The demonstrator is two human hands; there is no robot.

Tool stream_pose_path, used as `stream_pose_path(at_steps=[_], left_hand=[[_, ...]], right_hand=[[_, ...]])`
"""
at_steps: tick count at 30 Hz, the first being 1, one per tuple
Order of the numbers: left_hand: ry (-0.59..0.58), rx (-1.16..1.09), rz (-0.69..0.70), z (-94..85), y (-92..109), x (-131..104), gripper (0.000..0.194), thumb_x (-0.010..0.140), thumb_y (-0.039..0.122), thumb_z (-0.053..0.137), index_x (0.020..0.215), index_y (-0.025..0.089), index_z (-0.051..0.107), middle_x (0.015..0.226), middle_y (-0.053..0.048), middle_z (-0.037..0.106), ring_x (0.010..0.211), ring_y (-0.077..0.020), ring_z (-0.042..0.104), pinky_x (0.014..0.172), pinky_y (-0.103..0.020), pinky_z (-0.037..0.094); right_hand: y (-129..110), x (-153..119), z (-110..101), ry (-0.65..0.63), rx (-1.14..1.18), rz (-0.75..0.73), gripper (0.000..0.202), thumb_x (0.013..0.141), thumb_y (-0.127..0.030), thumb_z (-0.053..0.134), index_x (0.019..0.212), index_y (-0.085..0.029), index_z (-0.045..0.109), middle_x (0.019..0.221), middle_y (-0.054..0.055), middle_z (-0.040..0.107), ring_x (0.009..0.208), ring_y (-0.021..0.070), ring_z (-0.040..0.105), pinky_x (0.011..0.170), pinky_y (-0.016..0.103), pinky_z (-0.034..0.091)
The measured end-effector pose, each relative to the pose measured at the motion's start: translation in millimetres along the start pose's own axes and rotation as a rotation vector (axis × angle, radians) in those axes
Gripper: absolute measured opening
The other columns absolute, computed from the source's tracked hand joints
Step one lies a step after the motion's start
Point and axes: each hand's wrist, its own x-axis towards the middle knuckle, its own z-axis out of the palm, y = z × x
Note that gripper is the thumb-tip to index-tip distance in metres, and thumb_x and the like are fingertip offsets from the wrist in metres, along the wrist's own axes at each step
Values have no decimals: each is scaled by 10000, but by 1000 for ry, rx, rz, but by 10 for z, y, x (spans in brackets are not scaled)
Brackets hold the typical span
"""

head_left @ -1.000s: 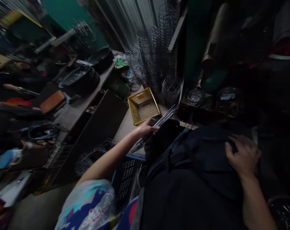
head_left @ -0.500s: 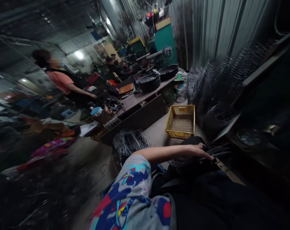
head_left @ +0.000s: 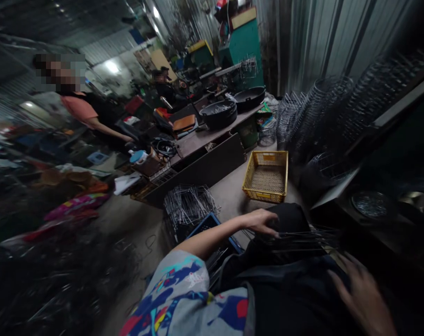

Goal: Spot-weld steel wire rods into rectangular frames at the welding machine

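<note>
My left hand (head_left: pixel 263 221) is above my lap, its fingers closed round the end of some thin metal wires (head_left: pixel 296 235). The wires stretch rightward over dark cloth (head_left: pixel 289 217) on my lap; their exact number cannot be made out. My right hand (head_left: pixel 361 287) is at the lower right, slightly blurred, with its fingers spread and nothing visible in them. Under my left forearm is a blue crate (head_left: pixel 207 224), partly hidden by the arm. A pile of bent wire pieces (head_left: pixel 189 205) lies beside that crate.
A yellow crate (head_left: pixel 265 196) stands on the floor ahead. Stacked wire racks (head_left: pixel 296 112) lean along the right wall. A low bench (head_left: pixel 191 151) carries black basins (head_left: pixel 217 116). A machine with a metal dish (head_left: pixel 369 204) is at right. Another person (head_left: pixel 82 109) stands at left.
My left hand has moved left, away from the machine side, with the wires trailing from it. My right hand has come into view at the lower right.
</note>
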Motion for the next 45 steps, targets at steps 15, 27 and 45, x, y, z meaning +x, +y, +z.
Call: stream_pose_path(at_steps=[15, 27, 45], left_hand=[[22, 351, 261, 403, -225, -5, 398, 804, 530, 688, 872, 143, 627, 932, -95, 618, 849, -228, 559, 852, -342, 426], [13, 289, 306, 423, -317, -16, 674, 708, 662, 698, 1157, 167, 613, 1141, -135, 552, 973, -276, 494, 792, -343, 437], [138, 340, 287, 604, -272, -67, 626, 753, 647, 670, 1156, 172, 608, 1146, -129, 543, 997, -268, 488, 783, -330, 453]], right_hand=[[-409, 218, 692, -173, 59, -185, 466, 953, -428, 401, 1342, -172, 425, 1327, 154, 473, 1205, 317, 500, 1003, 477, 455], [-148, 202, 749, -129, 33, -128, 413, 949, -433, 379, 1264, -178, 461, 1226, 148, 515, 1101, 323, 555, 942, 492, 490], [-10, 137, 877, -11, -2, -132, 432, 919, -446, 382, 1238, -160, 444, 1149, 163, 551, 1066, 349, 575, 893, 518, 501]])
